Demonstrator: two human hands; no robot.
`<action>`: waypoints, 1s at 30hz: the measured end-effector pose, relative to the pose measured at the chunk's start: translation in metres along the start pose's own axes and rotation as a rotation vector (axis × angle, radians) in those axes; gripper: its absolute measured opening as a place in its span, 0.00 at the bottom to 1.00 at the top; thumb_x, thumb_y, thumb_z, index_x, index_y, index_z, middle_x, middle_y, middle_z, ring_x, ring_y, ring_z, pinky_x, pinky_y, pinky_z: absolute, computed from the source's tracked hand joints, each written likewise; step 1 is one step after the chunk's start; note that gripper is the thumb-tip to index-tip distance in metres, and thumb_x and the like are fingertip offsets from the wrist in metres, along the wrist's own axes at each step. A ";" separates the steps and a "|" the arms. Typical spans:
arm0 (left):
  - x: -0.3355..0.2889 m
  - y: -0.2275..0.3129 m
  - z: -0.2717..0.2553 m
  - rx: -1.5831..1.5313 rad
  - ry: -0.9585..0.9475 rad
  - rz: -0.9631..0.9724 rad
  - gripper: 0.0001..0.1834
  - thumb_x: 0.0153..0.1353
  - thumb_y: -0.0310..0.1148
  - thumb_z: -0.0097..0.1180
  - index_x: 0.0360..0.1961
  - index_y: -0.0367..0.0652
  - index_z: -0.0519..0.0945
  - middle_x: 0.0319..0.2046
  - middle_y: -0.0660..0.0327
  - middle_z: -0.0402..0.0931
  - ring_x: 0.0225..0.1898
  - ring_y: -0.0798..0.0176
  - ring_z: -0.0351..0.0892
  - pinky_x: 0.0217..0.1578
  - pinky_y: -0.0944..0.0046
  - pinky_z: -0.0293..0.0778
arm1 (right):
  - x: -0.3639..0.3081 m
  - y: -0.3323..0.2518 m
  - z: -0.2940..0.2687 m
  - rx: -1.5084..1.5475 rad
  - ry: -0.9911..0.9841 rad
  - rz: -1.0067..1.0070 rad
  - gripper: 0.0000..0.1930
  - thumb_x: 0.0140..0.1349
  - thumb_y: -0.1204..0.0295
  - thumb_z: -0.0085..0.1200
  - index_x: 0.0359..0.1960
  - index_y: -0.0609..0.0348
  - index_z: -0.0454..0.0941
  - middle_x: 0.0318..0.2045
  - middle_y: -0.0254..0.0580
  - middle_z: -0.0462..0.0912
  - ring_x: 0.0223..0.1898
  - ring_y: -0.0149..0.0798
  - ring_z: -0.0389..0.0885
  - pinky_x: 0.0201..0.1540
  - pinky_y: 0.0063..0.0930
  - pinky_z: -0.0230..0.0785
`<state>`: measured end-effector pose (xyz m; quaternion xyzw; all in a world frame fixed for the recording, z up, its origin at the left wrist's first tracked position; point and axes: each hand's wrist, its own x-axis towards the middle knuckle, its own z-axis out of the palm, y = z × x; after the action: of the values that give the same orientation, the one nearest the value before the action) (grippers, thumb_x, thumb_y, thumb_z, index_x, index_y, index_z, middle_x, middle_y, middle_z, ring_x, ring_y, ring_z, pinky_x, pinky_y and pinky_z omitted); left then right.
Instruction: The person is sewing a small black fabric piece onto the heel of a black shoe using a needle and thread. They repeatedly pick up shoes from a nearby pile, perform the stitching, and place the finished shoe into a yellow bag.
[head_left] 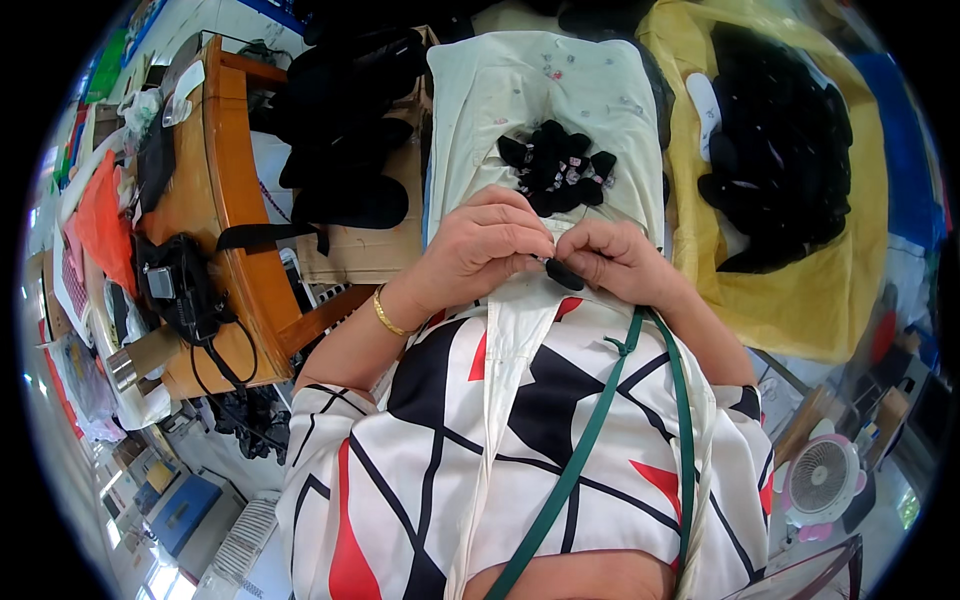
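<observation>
My left hand and my right hand meet in front of my chest, fingers pinched together. Between their fingertips is a small black piece, soft-looking and rounded at its lower end; the fingers hide the rest of it. Just beyond the hands, a heap of small black pieces with shiny clear and pinkish bits lies on a cream cloth. Loose shiny bits are scattered farther up that cloth.
On the left, a wooden table carries a black device with cables. Black sole-shaped pieces lie on cardboard beside it. At right, a yellow sack holds a black pile. A fan stands lower right.
</observation>
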<state>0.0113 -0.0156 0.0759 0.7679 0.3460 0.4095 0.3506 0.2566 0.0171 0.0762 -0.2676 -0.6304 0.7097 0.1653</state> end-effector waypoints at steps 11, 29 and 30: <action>0.001 0.000 0.005 -0.034 0.009 0.002 0.09 0.53 0.26 0.69 0.36 0.47 0.86 0.39 0.67 0.85 0.45 0.59 0.79 0.46 0.63 0.76 | -0.007 0.011 -0.007 0.028 -0.039 -0.011 0.07 0.72 0.76 0.51 0.46 0.61 0.80 0.32 0.25 0.79 0.31 0.19 0.71 0.34 0.16 0.66; 0.002 -0.001 0.003 -0.030 -0.047 -0.050 0.12 0.49 0.27 0.73 0.37 0.45 0.86 0.34 0.64 0.82 0.40 0.57 0.77 0.42 0.62 0.75 | 0.000 -0.003 -0.001 0.271 0.012 0.240 0.05 0.72 0.73 0.52 0.39 0.61 0.74 0.29 0.26 0.76 0.23 0.19 0.70 0.26 0.15 0.65; 0.003 -0.001 0.003 -0.037 -0.047 -0.050 0.12 0.49 0.27 0.73 0.37 0.45 0.86 0.34 0.64 0.82 0.40 0.57 0.77 0.42 0.62 0.74 | 0.000 -0.002 -0.003 0.275 -0.005 0.230 0.04 0.72 0.73 0.52 0.40 0.61 0.74 0.29 0.25 0.76 0.24 0.18 0.70 0.27 0.14 0.64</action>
<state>0.0152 -0.0131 0.0752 0.7618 0.3491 0.3887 0.3831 0.2582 0.0195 0.0785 -0.3107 -0.4930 0.8043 0.1165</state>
